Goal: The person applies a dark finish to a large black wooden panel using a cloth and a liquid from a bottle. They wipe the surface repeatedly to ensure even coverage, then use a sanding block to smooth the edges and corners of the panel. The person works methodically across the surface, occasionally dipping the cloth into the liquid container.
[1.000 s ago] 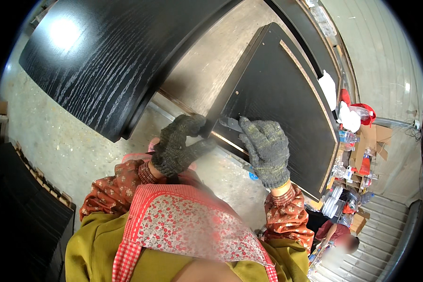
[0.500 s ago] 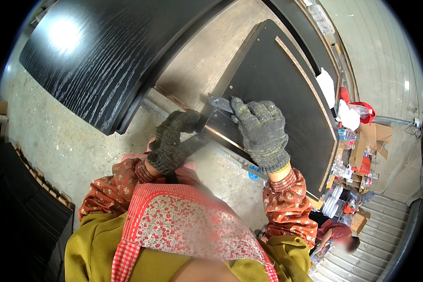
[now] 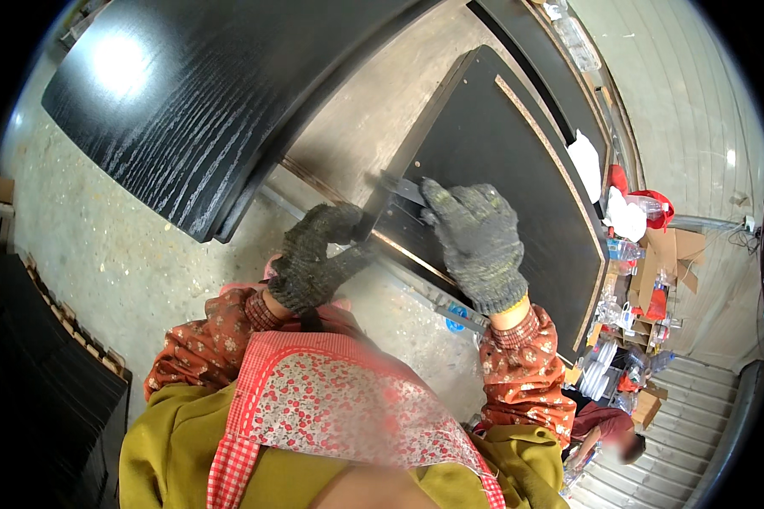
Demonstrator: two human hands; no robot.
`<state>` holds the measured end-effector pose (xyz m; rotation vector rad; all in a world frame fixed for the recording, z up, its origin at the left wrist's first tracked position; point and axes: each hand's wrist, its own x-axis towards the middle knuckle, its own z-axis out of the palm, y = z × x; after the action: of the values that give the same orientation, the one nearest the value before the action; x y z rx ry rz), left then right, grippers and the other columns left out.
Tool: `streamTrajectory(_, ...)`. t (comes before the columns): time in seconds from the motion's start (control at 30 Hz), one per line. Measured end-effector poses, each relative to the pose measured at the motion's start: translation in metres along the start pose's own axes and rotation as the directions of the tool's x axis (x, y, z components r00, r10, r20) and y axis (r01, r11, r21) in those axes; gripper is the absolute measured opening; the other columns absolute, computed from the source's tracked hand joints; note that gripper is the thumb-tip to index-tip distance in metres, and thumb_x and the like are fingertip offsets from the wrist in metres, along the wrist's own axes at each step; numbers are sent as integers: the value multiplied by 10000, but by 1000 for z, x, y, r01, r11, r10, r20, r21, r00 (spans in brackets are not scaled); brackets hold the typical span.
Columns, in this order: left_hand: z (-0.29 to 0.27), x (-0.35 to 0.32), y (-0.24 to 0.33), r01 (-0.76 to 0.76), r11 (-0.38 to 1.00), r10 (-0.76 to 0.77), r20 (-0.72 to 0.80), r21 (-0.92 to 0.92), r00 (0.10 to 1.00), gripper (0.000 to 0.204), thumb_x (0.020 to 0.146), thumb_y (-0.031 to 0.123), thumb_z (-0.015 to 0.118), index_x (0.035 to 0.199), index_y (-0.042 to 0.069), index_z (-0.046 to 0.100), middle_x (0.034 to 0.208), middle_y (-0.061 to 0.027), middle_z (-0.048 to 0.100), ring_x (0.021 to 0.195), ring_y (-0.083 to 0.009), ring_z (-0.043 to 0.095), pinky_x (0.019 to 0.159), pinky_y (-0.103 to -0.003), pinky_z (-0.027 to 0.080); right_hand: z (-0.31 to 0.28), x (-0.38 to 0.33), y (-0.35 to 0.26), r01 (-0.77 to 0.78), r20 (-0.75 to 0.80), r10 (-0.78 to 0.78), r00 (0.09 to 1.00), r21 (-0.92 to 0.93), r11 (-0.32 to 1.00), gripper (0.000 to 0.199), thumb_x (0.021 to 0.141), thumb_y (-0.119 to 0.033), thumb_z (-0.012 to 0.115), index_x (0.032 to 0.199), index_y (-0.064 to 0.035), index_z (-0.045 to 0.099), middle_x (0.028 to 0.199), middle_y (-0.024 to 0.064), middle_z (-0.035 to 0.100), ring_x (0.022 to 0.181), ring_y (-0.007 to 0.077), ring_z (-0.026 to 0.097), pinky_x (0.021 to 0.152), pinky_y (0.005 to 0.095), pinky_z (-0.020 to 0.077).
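Note:
In dark knitted work gloves, both my hands are at the near left end of a black panel (image 3: pixel 501 195) with rounded corners. My right hand (image 3: pixel 477 242) is closed on a flat, thin-bladed scraper (image 3: pixel 403 188), its blade pointing left over the panel's edge. The glove hides the scraper's handle. My left hand (image 3: pixel 314 259) is at the panel's near left corner, thumb and fingers apart in a curve with a gap between them. Its fingertips look close to the corner; whether they touch is blurred. A pale bare strip (image 3: pixel 412 254) runs along the near edge.
A large glossy black panel with wood grain (image 3: pixel 178 110) stands at upper left. More dark panels (image 3: pixel 51 365) are stacked at lower left. Bottles and open cardboard boxes (image 3: pixel 672 254) crowd the right. Another person (image 3: pixel 603 428) is at lower right. A metal rail (image 3: pixel 450 305) passes under the work.
The scraper blade has tilted and shifted slightly at the panel's edge, with small motion of my right hand. My left hand has barely moved. The view has shifted a little.

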<state>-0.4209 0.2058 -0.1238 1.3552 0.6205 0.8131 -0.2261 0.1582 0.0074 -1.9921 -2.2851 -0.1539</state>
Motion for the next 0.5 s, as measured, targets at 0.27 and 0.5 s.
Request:
streamTrajectory(0.27, -3, 6, 2, -34, 998, 32, 46, 45, 998, 426, 765, 70, 768, 1155, 0, 611, 1084, -99, 634, 997, -197, 626, 884, -343, 500, 6, -24, 6, 107, -37, -107, 994, -8, 994, 342, 760, -133, 628, 1097, -77, 612, 745, 46, 590, 717, 273, 585, 638, 414, 450)
streamTrajectory(0.5, -3, 6, -8, -57, 997, 55, 42, 43, 998, 448, 764, 87, 763, 1169, -1, 593, 1072, -114, 638, 993, -219, 633, 884, -362, 501, -1, -38, 4, 109, 23, -110, 994, 21, 994, 434, 720, -138, 650, 1144, -52, 627, 856, 91, 606, 777, 291, 578, 696, 438, 451)
